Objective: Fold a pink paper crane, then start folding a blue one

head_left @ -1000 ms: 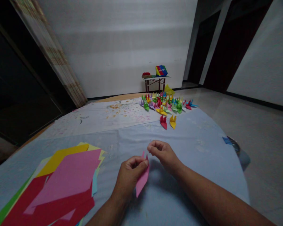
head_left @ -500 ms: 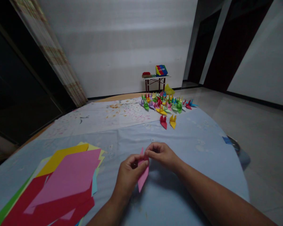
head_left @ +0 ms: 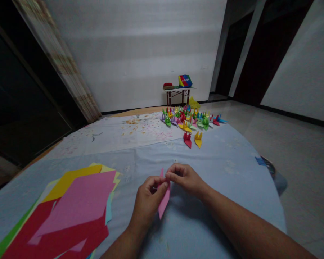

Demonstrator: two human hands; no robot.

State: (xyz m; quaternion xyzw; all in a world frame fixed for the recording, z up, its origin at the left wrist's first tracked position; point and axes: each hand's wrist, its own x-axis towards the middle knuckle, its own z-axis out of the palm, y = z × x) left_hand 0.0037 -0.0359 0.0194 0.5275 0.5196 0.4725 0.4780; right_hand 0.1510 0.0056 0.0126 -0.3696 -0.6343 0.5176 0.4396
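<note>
A narrow folded piece of pink paper (head_left: 164,205) stands above the blue tablecloth, pointed at its top and bottom ends. My left hand (head_left: 150,192) is closed on its middle, thumb on the near face. With thumb and forefinger, my right hand (head_left: 184,177) pinches at the paper's upper right edge; the fingertips cover the exact spot. Beyond the hands a red paper crane (head_left: 187,140) and a yellow paper crane (head_left: 198,139) sit side by side.
A stack of coloured sheets, with a pink sheet (head_left: 83,201) on top, lies at the left. Several folded cranes (head_left: 186,117) crowd the table's far right end. A small side table (head_left: 178,89) stands by the wall. The round table's edge curves along the right.
Both hands keep their hold on the pink paper. The paper and the left fingers have shifted very slightly; little else differs.
</note>
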